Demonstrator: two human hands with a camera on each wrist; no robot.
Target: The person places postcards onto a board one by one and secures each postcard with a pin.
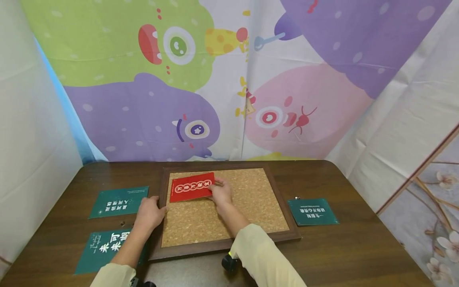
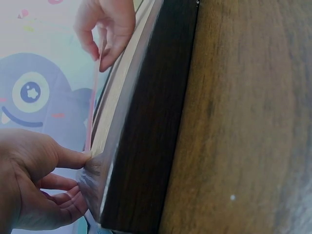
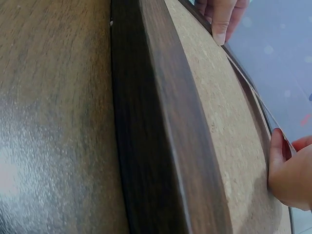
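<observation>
A framed cork board (image 1: 254, 203) lies on the table, its brown wooden frame (image 1: 283, 187) around tan cork. My right hand (image 1: 221, 193) pinches the right edge of a red card (image 1: 191, 193) with pale characters, tilted over the board's upper left part. In the right wrist view the right hand (image 3: 292, 173) holds the card, which shows only as a thin edge. At the frame's left side, my left hand (image 1: 150, 215) grips the wood. The left wrist view has the left hand's (image 2: 36, 180) thumb on top of the frame, with curled fingers along its outer side.
Two green cards lie left of the board, an upper one (image 1: 107, 201) and a lower one (image 1: 89, 255) partly behind the left forearm. Another green card (image 1: 312, 211) lies to the right, a small metallic item (image 1: 297, 197) at its top edge. A cartoon curtain (image 1: 229, 119) hangs behind the table.
</observation>
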